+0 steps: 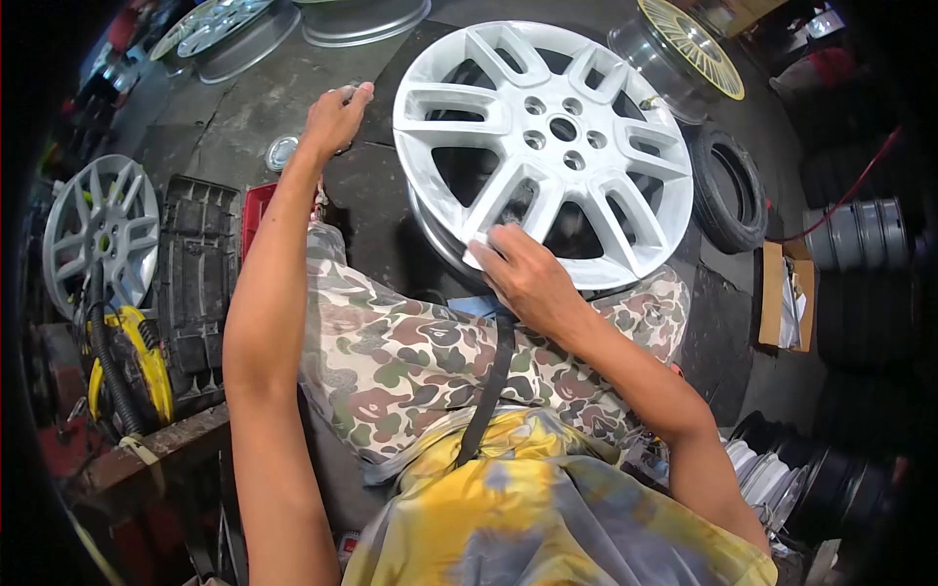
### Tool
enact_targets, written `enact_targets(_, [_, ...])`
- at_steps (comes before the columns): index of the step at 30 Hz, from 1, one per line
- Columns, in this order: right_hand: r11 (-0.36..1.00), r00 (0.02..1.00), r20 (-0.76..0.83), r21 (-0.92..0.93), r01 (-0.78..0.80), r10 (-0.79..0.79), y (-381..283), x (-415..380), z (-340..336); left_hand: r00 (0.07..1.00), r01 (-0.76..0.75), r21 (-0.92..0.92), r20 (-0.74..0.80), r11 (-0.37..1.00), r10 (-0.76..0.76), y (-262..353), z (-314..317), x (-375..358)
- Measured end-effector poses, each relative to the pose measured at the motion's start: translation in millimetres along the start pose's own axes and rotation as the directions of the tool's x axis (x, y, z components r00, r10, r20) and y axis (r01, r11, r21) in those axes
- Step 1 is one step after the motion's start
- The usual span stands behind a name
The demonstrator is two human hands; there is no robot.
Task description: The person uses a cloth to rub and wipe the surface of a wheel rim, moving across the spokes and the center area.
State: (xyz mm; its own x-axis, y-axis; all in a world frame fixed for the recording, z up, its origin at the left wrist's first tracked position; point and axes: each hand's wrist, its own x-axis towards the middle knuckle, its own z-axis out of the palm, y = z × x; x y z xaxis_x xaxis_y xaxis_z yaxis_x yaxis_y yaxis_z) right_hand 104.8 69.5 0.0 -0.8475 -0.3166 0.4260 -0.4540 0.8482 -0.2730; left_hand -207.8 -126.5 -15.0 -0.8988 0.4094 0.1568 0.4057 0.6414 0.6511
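A large white-grey alloy wheel with paired spokes lies tilted in front of my knees, its face toward me. My right hand is at the wheel's near edge, below a spoke, with its fingers bent and pressed together. A small pale piece shows by the fingertips; I cannot make out what it is. Away from the wheel, to its left, my left hand is raised over the floor. Its fingers are curled closed, and anything inside them is hidden.
A black tyre lies right of the wheel, near a cardboard box. Other rims stand behind, including a yellow-faced wheel. At left are a grey wheel, a black plastic panel and a round cap.
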Motion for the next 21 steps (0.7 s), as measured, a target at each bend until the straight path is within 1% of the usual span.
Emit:
enact_targets(1, [1.0,0.999,-0.038,-0.017,0.016,-0.017,0.2,2.9,2.0,1.0,0.014,-0.012,0.023,1.0,-0.014,3.5,-2.6,0.6])
enact_targets(2, [1.0,0.999,-0.044,-0.018,0.014,-0.015,-0.8,4.4,3.1,0.999,0.03,-0.021,0.044,0.999,-0.029,6.2,-6.2,0.0])
enact_targets(5, [0.999,0.999,-0.037,0.001,-0.033,0.033,-5.1,12.6,7.8,0.998,0.045,0.028,0.04,0.999,-0.046,11.2,-8.4,-5.4])
enact_targets(6, [0.998,0.998,-0.03,0.01,-0.055,0.055,-7.5,4.3,4.2,0.998,0.047,0.028,0.037,0.999,-0.048,5.9,-7.2,-3.5])
enact_targets(8, [1.0,0.999,-0.031,0.006,-0.021,0.022,-1.5,0.0,-0.4,1.0,-0.01,0.0,-0.008,1.0,0.01,-2.3,-0.6,3.2])
enact_targets(10, [1.0,0.999,-0.035,0.011,0.001,0.0,4.1,-0.8,0.2,1.0,-0.009,-0.009,0.03,1.0,0.009,-2.6,5.5,5.1])
enact_targets(11, [1.0,0.999,-0.043,0.01,0.001,0.0,17.7,6.3,5.0,0.999,-0.002,-0.008,0.045,1.0,0.002,-3.2,3.0,7.7])
enact_targets(13, [0.999,0.987,-0.16,0.027,0.025,-0.02,48.3,22.8,16.5,1.0,0.006,0.015,0.028,1.0,-0.006,2.9,-0.5,0.8])
enact_targets(14, [0.99,0.986,-0.085,0.023,-0.141,0.142,59.2,32.4,8.3,1.0,0.017,0.027,0.011,0.999,-0.018,5.9,-1.2,-2.2])
enact_targets(15, [0.953,0.953,-0.011,0.004,-0.302,0.302,69.9,39.7,-1.8,1.0,0.015,0.025,0.011,1.0,-0.015,5.5,-2.4,-1.6])
enact_targets(16, [0.946,0.944,-0.079,-0.008,-0.323,0.321,80.6,40.9,-2.0,1.0,0.013,-0.004,0.021,1.0,-0.013,5.5,-3.9,-0.7])
enact_targets(17, [0.945,0.943,-0.081,-0.013,-0.326,0.324,78.1,36.7,0.4,0.999,0.011,-0.033,0.032,0.999,-0.01,6.0,-4.8,0.6])
enact_targets(19, [0.957,0.953,-0.118,0.112,-0.266,0.279,54.9,26.2,8.2,0.999,0.001,-0.017,0.032,1.0,-0.001,7.1,-3.9,0.2])
enact_targets(20, [0.992,0.978,-0.17,0.059,-0.112,0.121,42.9,14.9,16.7,1.0,-0.004,0.005,0.031,1.0,0.003,7.1,-3.5,0.0])
enact_targets(21, [0.986,0.987,-0.084,0.101,-0.131,0.14,20.3,4.8,10.6,0.999,-0.01,0.004,0.035,1.0,0.01,5.4,-4.7,-0.3])
